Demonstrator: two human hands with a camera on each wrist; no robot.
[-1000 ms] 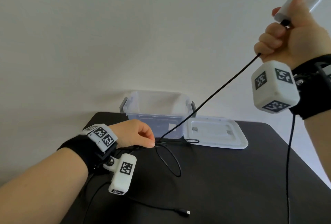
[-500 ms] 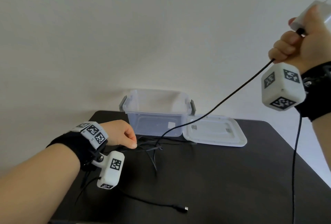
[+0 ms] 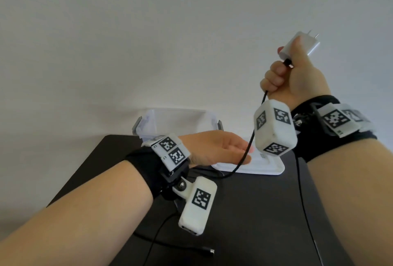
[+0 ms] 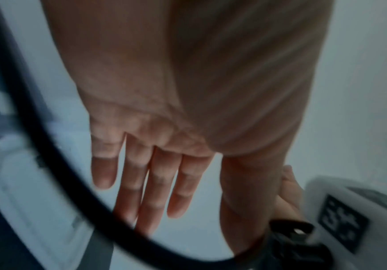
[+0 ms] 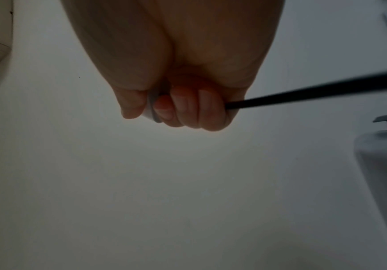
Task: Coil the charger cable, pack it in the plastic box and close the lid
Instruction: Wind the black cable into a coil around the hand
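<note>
My right hand [image 3: 285, 74] is raised at the right and grips the white charger plug [image 3: 302, 45] in a fist, prongs up. The black cable [image 3: 251, 144] drops from that fist, curves past my left hand [image 3: 238, 150] and runs onto the table. In the right wrist view the right hand [image 5: 183, 109] is curled, with the cable [image 5: 314, 93] leaving to the right. The left hand [image 4: 141, 191] is flat with straight fingers and holds nothing; the cable [image 4: 49, 155] crosses in front of it. The clear plastic box [image 3: 176, 119] stands open behind it. The white lid [image 3: 270, 166] lies beside the box.
Everything sits on a black table [image 3: 255, 212] against a pale wall. The cable's free connector end [image 3: 209, 252] lies near the front of the table, with slack loops under my left wrist. A thin black lead hangs from the right wrist.
My left hand let go of the cable, opened and moved right over the lid. My right hand swung in toward the middle with the plug, and the taut cable went slack.
</note>
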